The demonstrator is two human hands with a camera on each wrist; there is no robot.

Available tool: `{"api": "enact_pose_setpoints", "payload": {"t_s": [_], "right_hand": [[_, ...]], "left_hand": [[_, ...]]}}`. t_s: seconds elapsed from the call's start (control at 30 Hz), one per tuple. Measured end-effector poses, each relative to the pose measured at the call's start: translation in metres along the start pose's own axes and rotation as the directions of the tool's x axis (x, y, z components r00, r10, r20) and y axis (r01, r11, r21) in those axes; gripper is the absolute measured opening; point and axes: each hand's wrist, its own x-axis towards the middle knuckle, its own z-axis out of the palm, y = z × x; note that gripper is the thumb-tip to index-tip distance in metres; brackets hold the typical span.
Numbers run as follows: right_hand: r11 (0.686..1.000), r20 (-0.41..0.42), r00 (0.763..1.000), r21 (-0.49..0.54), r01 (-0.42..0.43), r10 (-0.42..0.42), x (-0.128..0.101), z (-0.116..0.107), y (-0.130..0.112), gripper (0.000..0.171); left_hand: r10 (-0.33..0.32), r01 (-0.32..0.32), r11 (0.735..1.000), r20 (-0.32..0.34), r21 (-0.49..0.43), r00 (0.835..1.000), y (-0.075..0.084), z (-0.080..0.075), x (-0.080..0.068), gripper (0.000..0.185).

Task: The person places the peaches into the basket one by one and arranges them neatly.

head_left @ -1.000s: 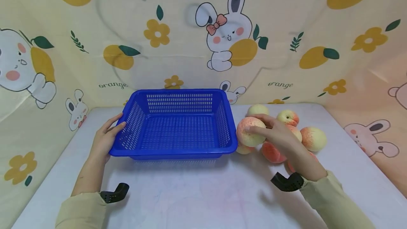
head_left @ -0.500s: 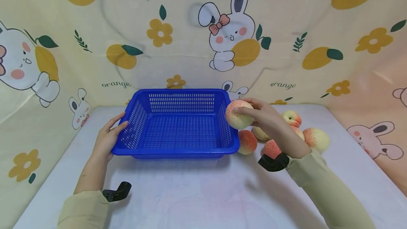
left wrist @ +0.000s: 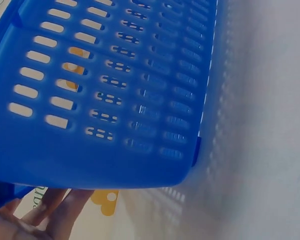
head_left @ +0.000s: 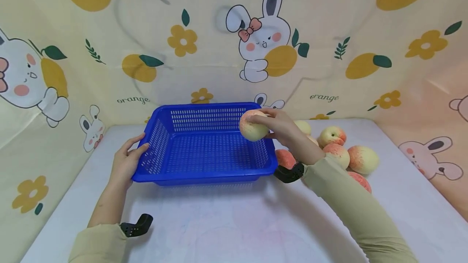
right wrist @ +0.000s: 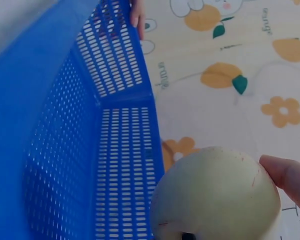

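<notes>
A blue plastic basket [head_left: 210,153] with slotted walls sits on the white table. At its left rim, my left hand [head_left: 124,161] grips the edge; in the left wrist view, fingers [left wrist: 70,212] show beside the rim, partly hidden by it. My right hand [head_left: 287,131] holds a pale yellow and pink peach [head_left: 253,126] between thumb and fingers, above the right end of the basket. In the right wrist view the peach [right wrist: 215,195] appears large, with a small dark spot at its bottom. The basket floor that shows holds no fruit.
Several more peaches [head_left: 363,160] lie on the table right of the basket, some partly hidden by the right arm. A red peach [head_left: 285,158] lies close to the basket's right wall. Behind the table hangs a printed cloth [head_left: 212,76].
My right hand has carried the peach left from the fruit pile to over the basket's right end. My left hand stays at the left rim.
</notes>
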Motion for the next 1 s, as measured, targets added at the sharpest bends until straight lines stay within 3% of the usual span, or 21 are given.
{"api": "enact_pose_setpoints", "payload": {"t_s": [0.43, 0.73, 1.0], "right_hand": [[0.99, -0.021, 0.999, 0.139, -0.037, 0.041, 0.032, 0.016, -0.014, 0.06], [0.987, -0.03, 0.997, 0.146, -0.07, 0.075, 0.051, 0.025, -0.01, 0.06], [0.958, -0.11, 0.986, 0.269, -0.096, 0.129, 0.067, 0.044, -0.008, 0.063]], "left_hand": [[0.017, -0.017, 1.0, -0.009, 0.008, 1.0, 0.0, 0.0, -0.002, 0.055], [0.034, -0.034, 0.999, -0.018, 0.016, 0.999, -0.001, 0.001, -0.001, 0.054], [0.06, -0.059, 0.998, -0.025, 0.035, 0.998, -0.003, 0.0, 0.0, 0.052]]}}
